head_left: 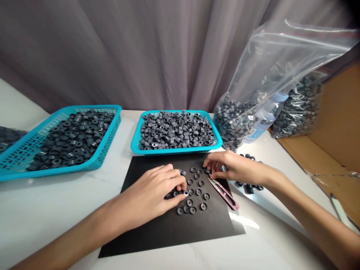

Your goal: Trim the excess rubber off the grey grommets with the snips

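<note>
On a black sheet (157, 232) lie several small dark grey plastic rings (198, 192), cup-like with a hole. My left hand (160, 187) rests over the left group, its fingers curled, and one ring (186, 193) sits between its thumb and index fingertip. More rings are partly hidden beneath these fingers. At the sheet's upper right edge, my right hand (225, 165) is closed, with a ring (223, 168) showing within its bent fingers and another by its fingertips. Pink thread snips (225, 193) lie just below the right hand, tips pointing up-left.
Behind the sheet stands a blue basket (177, 151) full of rings; another blue basket (108, 144) is at left. Clear bags (247, 82) of rings, a plastic bottle (264, 120) and a cardboard box (337, 112) stand at right. Loose rings (249, 189) lie beyond my right wrist.
</note>
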### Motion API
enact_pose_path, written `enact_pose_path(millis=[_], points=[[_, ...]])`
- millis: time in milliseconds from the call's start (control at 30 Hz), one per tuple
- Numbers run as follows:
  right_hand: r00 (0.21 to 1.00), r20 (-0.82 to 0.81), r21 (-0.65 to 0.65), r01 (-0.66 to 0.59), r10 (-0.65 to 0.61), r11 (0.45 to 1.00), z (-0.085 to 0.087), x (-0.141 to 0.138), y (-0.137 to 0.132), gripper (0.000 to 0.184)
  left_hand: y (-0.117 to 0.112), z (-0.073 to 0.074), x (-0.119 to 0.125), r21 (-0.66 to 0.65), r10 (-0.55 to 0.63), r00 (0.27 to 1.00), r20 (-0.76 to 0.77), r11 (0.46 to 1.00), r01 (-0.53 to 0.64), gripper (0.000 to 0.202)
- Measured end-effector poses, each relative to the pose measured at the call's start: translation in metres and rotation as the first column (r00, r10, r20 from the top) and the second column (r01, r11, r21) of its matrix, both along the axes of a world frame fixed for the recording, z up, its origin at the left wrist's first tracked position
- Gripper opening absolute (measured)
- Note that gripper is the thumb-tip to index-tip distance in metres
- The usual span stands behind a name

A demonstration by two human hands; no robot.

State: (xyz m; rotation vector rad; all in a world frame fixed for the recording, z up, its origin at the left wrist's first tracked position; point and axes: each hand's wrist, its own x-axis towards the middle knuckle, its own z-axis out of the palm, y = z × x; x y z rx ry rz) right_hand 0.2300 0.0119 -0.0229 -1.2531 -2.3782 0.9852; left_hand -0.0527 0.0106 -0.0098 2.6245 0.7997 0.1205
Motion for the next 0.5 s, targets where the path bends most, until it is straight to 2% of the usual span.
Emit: enact_pose_path(millis=[100, 267, 500], points=[[1.0, 0.018, -0.057, -0.017, 0.018, 0.998, 0.0012, 0.0021, 0.0008, 0.016, 0.0007, 0.0049, -0.0004, 0.007, 0.012, 1.0, -0.009, 1.0, -0.012, 0.009], [0.999, 0.026, -0.073, -0.041, 0.043, 0.997, 0.0041, 0.005, 0.0016, 0.007, 0.0043, 0.0063, -0.003, -0.015, 0.026, 1.0, -0.003, 1.0, -0.026, 0.005], [0.998, -0.046, -0.159, -0.038, 0.031, 0.986, 0.0054, 0.0035, 0.0001, 0.014, 0.0033, 0.0044, -0.0002, 0.011, 0.009, 1.0, -0.005, 1.0, -0.008, 0.006]])
